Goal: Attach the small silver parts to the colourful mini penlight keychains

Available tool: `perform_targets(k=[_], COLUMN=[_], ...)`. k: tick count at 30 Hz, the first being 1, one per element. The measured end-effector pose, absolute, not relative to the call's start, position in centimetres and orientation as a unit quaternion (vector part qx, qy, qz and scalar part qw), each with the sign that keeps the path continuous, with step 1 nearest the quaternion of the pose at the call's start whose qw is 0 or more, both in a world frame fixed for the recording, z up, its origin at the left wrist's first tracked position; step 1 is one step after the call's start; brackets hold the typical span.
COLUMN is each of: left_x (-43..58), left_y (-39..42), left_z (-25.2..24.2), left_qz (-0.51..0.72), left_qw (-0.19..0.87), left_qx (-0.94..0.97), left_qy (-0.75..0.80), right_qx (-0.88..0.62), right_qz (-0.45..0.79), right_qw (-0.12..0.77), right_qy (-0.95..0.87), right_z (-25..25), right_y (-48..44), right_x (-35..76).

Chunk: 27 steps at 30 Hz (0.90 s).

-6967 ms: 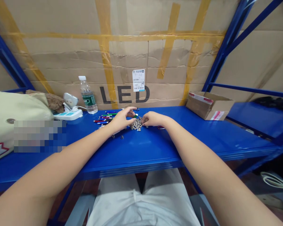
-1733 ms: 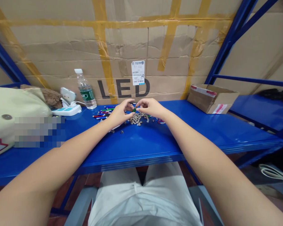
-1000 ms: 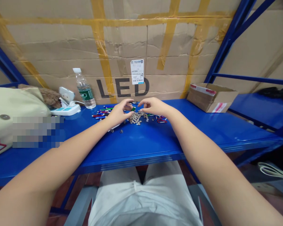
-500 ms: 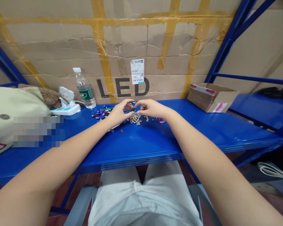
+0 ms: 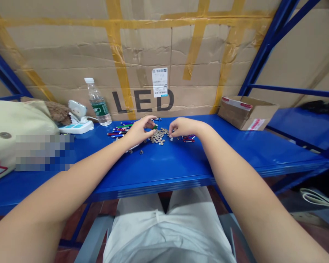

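Note:
My left hand pinches a small green tube-shaped piece just above a heap of small silvery button cells on the blue shelf. My right hand hovers over the right edge of the heap with its fingertips curled down in a pinch; what they hold is too small to see. A row of coloured pen-like sticks lies left of the heap. Small red and blue clips lie by my right hand.
A water bottle, a white power strip with a charger and a cream bag stand at the left. An open cardboard box sits at the right. A taped carton marked LED forms the back wall.
My right hand has drawn away from the green piece and dropped to the right side of the heap. My left hand still holds the green piece in much the same place.

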<state>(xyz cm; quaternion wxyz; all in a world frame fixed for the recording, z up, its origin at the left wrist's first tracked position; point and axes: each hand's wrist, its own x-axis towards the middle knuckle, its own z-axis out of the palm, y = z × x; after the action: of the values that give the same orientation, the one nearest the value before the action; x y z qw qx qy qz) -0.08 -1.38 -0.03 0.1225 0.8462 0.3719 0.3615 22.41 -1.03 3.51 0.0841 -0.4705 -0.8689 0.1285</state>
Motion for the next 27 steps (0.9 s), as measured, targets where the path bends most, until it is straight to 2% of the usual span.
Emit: perform_targets(k=[3,27], left_x=[-0.1,-0.1], left_y=[-1.4,-1.2], left_z=[0.0,-0.1], left_qz=[0.356,0.333], left_qw=[0.122,0.101], left_qx=[0.848,0.863], left_qy=[0.372,0.365], right_qx=[-0.468,-0.518], right_qz=[0.145,0.131], right_qw=[0.033,-0.034], right_qy=[-0.871,-0.844], right_z=[2.9,3.0], right_y=[-0.4,-0.1], right_x=[22.7,22.8])
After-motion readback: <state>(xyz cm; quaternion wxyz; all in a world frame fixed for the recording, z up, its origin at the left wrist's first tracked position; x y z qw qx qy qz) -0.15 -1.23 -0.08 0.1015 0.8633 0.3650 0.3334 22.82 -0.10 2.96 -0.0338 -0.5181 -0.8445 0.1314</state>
